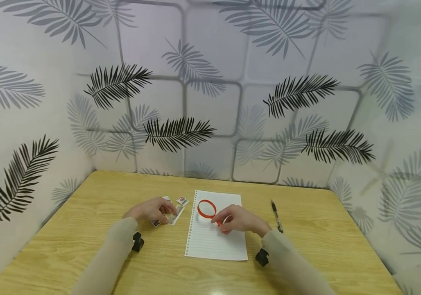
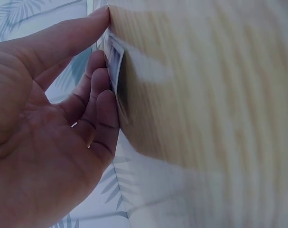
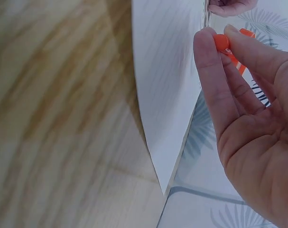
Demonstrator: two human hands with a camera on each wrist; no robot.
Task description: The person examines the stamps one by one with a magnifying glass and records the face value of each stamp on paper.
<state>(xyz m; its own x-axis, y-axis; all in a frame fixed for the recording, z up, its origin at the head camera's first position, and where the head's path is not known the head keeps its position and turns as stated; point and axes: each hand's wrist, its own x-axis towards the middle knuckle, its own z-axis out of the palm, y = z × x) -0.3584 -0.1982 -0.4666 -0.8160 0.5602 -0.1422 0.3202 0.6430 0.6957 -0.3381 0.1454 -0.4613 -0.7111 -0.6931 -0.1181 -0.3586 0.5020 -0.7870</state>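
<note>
My right hand (image 1: 241, 219) pinches the handle of a red-rimmed magnifying glass (image 1: 207, 216) between thumb and fingers. The round lens is held over a lined sheet of paper (image 1: 216, 248) with punched holes down its left side. In the right wrist view the rounded orange handle end (image 3: 222, 42) shows between thumb and index finger. To the left, my left hand (image 1: 155, 209) reaches over several small stamp-like picture cards (image 1: 176, 217), partly hiding them. Its loosely bent fingertips touch the edge of one card (image 2: 116, 61) in the left wrist view.
Another small picture card (image 1: 182, 200) lies just beyond the left hand, near the paper. A black pen (image 1: 277, 216) lies right of the paper, close to the right forearm. The wooden table (image 1: 63, 241) meets a leaf-patterned wall (image 1: 210, 159) at its back edge.
</note>
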